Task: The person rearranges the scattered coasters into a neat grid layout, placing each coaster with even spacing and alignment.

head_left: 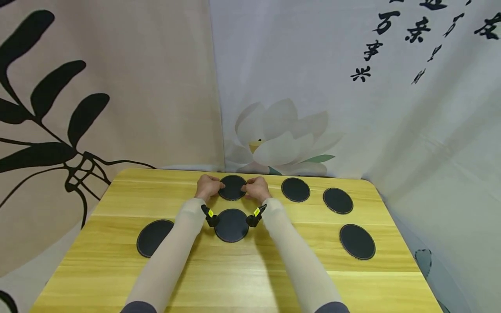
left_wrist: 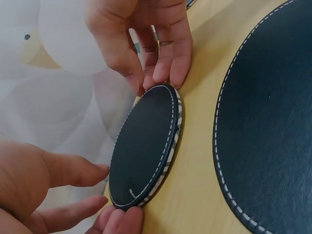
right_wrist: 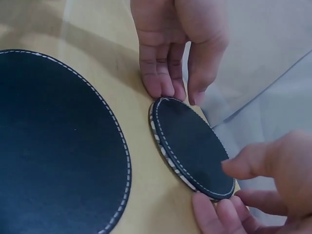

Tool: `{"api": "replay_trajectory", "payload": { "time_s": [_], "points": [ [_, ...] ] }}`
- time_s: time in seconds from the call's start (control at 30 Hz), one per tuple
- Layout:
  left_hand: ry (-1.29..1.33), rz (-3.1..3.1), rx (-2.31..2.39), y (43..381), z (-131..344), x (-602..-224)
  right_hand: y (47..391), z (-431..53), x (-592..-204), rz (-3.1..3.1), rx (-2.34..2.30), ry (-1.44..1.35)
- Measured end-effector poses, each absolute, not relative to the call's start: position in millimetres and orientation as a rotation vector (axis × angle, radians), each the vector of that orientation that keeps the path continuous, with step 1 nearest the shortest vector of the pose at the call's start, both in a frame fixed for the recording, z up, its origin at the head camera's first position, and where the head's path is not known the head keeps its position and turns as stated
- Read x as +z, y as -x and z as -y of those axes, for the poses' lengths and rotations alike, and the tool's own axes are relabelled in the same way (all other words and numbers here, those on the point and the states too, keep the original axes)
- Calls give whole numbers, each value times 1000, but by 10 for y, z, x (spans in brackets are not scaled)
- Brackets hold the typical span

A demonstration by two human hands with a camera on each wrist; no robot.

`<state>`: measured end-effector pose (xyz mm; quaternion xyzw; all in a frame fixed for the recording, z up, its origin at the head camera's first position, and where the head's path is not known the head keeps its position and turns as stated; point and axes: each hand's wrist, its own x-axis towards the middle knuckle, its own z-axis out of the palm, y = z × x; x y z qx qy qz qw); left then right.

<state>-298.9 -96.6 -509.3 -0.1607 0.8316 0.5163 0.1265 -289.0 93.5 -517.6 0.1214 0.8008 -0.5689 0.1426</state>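
Near the back edge of the table, both hands are at a round black coaster [head_left: 232, 188] with white stitching round its rim. A checked light-and-dark band runs along its edge in the left wrist view. My left hand [head_left: 209, 188] grips the left side, thumb and fingertips at the rim. On the opposite side, my right hand [head_left: 257, 188] holds the rim, its thumb over the top in the right wrist view. Just in front lies another black coaster [head_left: 231, 225], between the wrists; it fills one side of the left wrist view as a large stitched disc [left_wrist: 265, 117].
More black coasters lie on the wooden table [head_left: 235, 278]: one at the left [head_left: 153, 238], partly behind the left sleeve, and others at the back right [head_left: 295, 189], farther right [head_left: 338, 201] and right [head_left: 357, 241]. A printed curtain [head_left: 156, 87] hangs behind the back edge.
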Motion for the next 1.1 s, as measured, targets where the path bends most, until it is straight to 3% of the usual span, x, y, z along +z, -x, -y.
{"api": "replay_trajectory", "payload": {
  "time_s": [0.6, 1.1],
  "points": [
    [493, -2392, 1607, 2899, 929, -5101, 2773, -945, -5326, -2470, -1745, -386],
    [441, -2331, 1736, 2744, 911, -5081, 2598, -1061, -5198, -2493, -1794, -314]
  ]
}}
